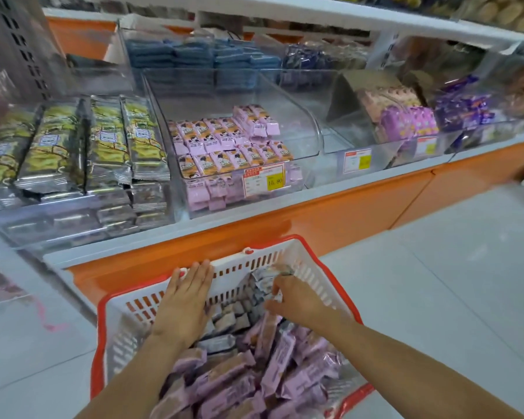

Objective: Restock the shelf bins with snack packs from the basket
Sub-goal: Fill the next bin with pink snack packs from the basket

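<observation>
- The orange-and-white shop shelf (315, 219) runs across the view. Clear plastic bins stand in a row along its front edge.
- The middle clear plastic bin (300, 137) holds pink snack packs on its left side only. Its right half is bare, and I judge that to be the gap to fill.
- The white slotted plastic basket with a red rim (339, 282) sits just below the shelf's front edge, beneath that bin.
- The heap of lilac-pink snack packs (273, 373) fills the near part of the basket. Their long axes point mostly toward the shelf.
- The left hand (185, 300) lies flat against the basket's far wall, straight and holding nothing, and seems to steady it.
- The right hand (294, 300) reaches into the far right corner of the basket. Its fingers (280, 285) curl round a grey-and-white foil snack pack (265, 279).
- The bin's bare side lies up and ahead of the right hand, the nearer one, so the carry looks like a short lift forward over the bin's low front lip.
</observation>
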